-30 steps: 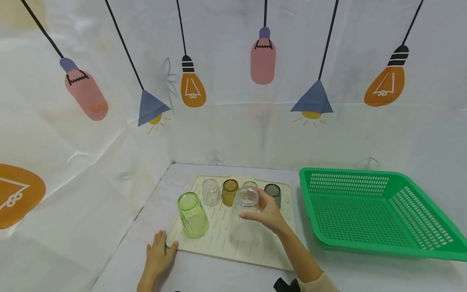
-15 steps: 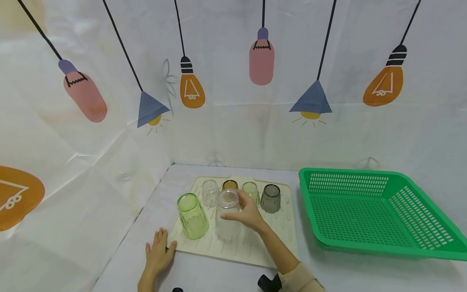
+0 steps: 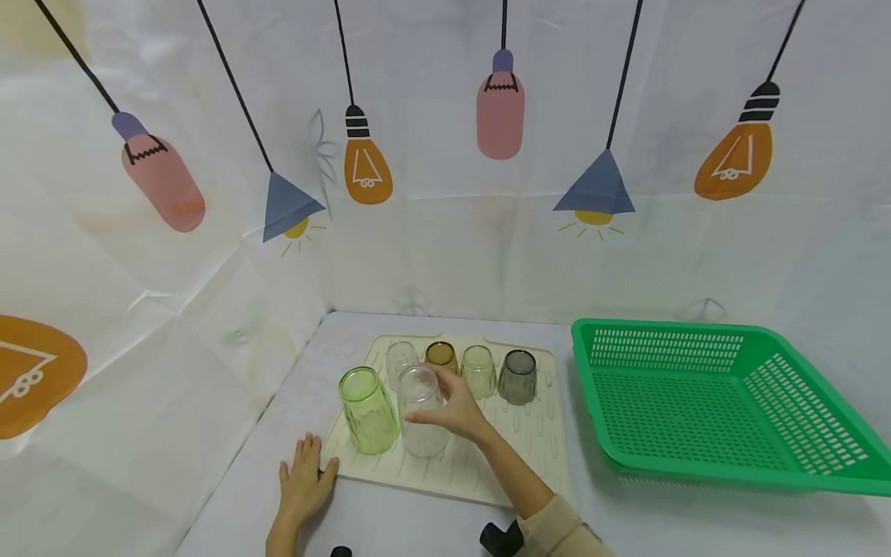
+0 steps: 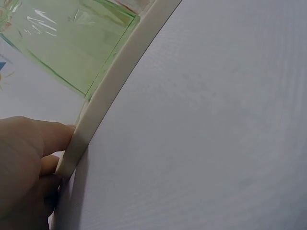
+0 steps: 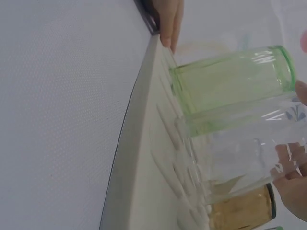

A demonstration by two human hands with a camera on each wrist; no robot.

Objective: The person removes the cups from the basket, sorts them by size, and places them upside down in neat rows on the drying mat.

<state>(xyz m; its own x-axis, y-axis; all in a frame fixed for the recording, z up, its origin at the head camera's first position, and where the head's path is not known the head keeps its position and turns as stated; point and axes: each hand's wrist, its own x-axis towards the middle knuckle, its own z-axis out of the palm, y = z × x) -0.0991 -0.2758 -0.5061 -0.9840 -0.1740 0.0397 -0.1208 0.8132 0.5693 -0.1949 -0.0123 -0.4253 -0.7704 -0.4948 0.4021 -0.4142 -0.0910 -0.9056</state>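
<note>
My right hand (image 3: 455,410) grips a clear glass (image 3: 423,433) near its upturned base, thumb on the near side and fingers round the far side. The glass is upside down, its mouth right at the cream drying mat (image 3: 480,472), as the right wrist view shows. Close to its left, a large green glass (image 3: 369,422) also stands inverted. At the mat's near left corner lies my left hand (image 3: 302,480), fingers extended on the table and thumb at the mat edge. In the left wrist view, the fingers (image 4: 55,136) touch that edge beside the green glass (image 4: 72,48).
Along the mat's back stand a small clear glass (image 3: 401,360), an amber glass (image 3: 442,354), a pale green glass (image 3: 479,371) and a grey glass (image 3: 518,379). A green plastic basket (image 3: 592,418) sits to the right. Behind hangs a lamp-patterned sheet (image 3: 445,255).
My right hand has carried the clear glass leftward across the mat until it stands beside the large green glass. The left hand has stayed at the corner.
</note>
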